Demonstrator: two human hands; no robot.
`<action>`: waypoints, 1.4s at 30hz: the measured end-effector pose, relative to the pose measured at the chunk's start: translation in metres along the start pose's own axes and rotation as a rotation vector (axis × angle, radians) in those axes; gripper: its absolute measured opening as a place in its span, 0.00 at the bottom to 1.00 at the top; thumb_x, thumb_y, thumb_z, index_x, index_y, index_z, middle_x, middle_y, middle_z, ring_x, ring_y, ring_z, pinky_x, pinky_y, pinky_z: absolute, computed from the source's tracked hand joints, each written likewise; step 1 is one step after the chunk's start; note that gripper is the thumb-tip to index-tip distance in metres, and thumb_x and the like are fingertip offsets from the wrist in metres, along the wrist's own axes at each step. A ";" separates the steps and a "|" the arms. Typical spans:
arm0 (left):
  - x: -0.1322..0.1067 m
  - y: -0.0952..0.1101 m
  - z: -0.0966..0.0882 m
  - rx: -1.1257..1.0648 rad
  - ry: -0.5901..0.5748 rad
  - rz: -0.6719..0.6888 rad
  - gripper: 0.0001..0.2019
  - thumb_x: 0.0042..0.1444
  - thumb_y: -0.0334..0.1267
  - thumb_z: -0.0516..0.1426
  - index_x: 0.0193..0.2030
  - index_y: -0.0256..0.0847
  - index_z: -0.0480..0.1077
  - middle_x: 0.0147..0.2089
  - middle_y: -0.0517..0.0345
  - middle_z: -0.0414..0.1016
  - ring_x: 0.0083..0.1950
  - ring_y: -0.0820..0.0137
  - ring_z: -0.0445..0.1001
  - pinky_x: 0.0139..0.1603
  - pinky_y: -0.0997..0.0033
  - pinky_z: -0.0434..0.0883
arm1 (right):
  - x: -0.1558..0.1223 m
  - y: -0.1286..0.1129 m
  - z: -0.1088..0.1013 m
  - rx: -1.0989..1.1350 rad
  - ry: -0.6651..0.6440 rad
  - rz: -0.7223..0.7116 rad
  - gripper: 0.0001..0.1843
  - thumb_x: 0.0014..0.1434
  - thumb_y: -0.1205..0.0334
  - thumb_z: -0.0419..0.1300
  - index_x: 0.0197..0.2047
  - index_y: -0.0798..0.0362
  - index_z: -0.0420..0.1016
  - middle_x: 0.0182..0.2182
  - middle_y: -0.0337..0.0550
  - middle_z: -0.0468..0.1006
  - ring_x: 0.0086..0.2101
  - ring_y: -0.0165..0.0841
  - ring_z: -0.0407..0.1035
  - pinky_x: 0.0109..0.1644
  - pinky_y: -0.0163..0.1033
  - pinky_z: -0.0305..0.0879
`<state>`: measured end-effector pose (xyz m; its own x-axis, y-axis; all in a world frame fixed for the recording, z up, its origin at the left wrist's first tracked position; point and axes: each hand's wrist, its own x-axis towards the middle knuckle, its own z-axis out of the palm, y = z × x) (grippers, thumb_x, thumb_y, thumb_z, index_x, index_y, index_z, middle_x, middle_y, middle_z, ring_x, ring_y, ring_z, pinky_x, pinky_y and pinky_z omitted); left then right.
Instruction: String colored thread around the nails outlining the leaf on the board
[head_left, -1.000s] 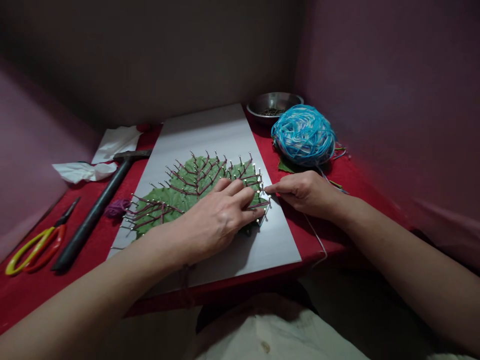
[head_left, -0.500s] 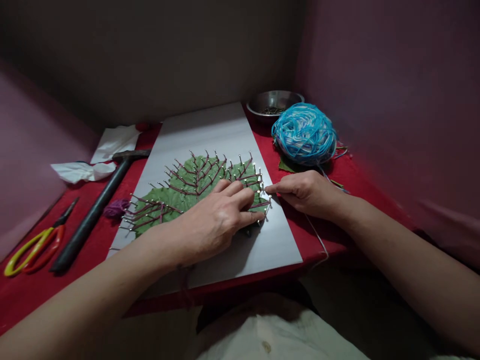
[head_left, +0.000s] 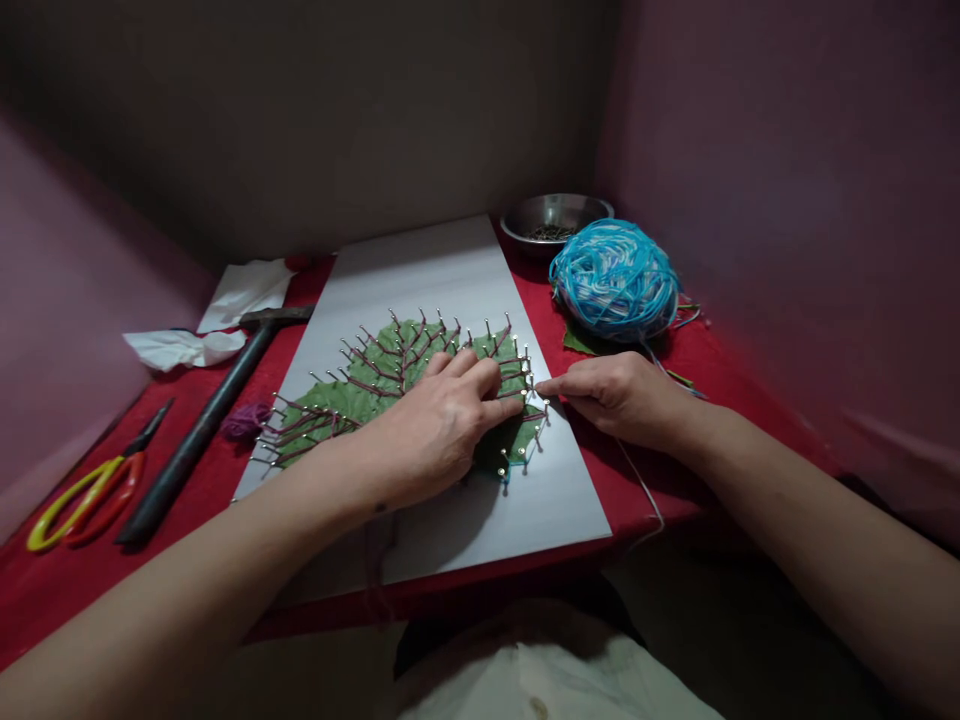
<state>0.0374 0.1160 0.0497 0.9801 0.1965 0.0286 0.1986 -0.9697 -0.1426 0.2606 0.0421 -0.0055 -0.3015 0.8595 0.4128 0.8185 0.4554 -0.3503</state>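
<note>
A green leaf [head_left: 341,398] lies on a white board [head_left: 435,270], ringed and crossed by small nails strung with purple thread. My left hand [head_left: 439,425] rests flat on the leaf's right part, fingers stretched toward the nails at its right edge. My right hand [head_left: 619,395] lies just right of the board's edge, fingers pinched together at those same nails. A thin pale thread [head_left: 637,485] runs back from it over the table's front edge. What the fingertips pinch is too small to see clearly.
A blue yarn ball [head_left: 613,278] and a metal bowl [head_left: 555,215] of small nails sit at the back right. On the red tabletop [head_left: 45,575] to the left lie a hammer [head_left: 206,425], yellow-orange scissors [head_left: 86,490], a purple thread scrap [head_left: 246,420] and crumpled tissue [head_left: 184,347]. Walls close in on three sides.
My left hand has slid slightly up and left on the leaf, uncovering its lower right tip and nails. My right hand stays pinched at the right edge nails.
</note>
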 end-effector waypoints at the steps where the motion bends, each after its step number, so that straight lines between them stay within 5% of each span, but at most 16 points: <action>1: 0.001 0.000 0.001 0.007 -0.013 0.003 0.21 0.57 0.26 0.49 0.54 0.47 0.68 0.39 0.52 0.63 0.41 0.64 0.58 0.42 0.62 0.54 | 0.000 0.000 0.000 -0.002 -0.002 0.005 0.16 0.58 0.69 0.52 0.44 0.52 0.79 0.29 0.43 0.79 0.28 0.27 0.70 0.32 0.32 0.62; 13: 0.002 -0.001 -0.002 0.020 -0.003 -0.024 0.19 0.57 0.26 0.49 0.53 0.44 0.69 0.40 0.50 0.65 0.42 0.63 0.59 0.43 0.60 0.57 | 0.000 -0.002 -0.003 0.059 -0.020 0.033 0.15 0.59 0.67 0.53 0.45 0.53 0.78 0.32 0.45 0.80 0.31 0.30 0.72 0.35 0.33 0.64; 18: 0.008 -0.006 -0.007 -0.061 0.120 -0.136 0.16 0.61 0.29 0.46 0.45 0.40 0.74 0.39 0.49 0.65 0.41 0.65 0.59 0.43 0.62 0.59 | 0.002 0.000 -0.006 0.182 0.021 0.227 0.09 0.57 0.65 0.56 0.36 0.55 0.77 0.26 0.41 0.78 0.26 0.28 0.68 0.33 0.33 0.62; 24: 0.026 -0.011 -0.006 -0.152 0.136 -0.203 0.15 0.61 0.30 0.48 0.44 0.42 0.76 0.36 0.51 0.67 0.40 0.67 0.61 0.44 0.63 0.61 | 0.018 0.006 -0.007 0.291 0.107 0.433 0.06 0.52 0.62 0.60 0.28 0.55 0.74 0.21 0.37 0.72 0.24 0.27 0.63 0.29 0.33 0.59; 34: 0.046 -0.019 -0.004 -0.140 0.124 -0.087 0.15 0.61 0.30 0.49 0.42 0.48 0.76 0.36 0.54 0.67 0.39 0.69 0.62 0.42 0.66 0.60 | 0.030 0.003 0.005 -0.054 0.260 0.197 0.07 0.57 0.63 0.56 0.30 0.54 0.72 0.23 0.40 0.74 0.23 0.27 0.62 0.28 0.33 0.54; 42: 0.049 -0.016 -0.005 0.113 0.070 0.032 0.13 0.59 0.29 0.50 0.41 0.42 0.74 0.36 0.50 0.64 0.41 0.64 0.60 0.40 0.64 0.58 | 0.036 0.000 0.002 -0.232 0.191 0.072 0.15 0.62 0.63 0.48 0.28 0.55 0.71 0.23 0.43 0.72 0.26 0.29 0.64 0.30 0.34 0.53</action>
<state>0.0817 0.1404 0.0588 0.9843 0.1518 0.0905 0.1703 -0.9519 -0.2548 0.2487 0.0737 0.0075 -0.1597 0.8182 0.5524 0.9308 0.3112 -0.1919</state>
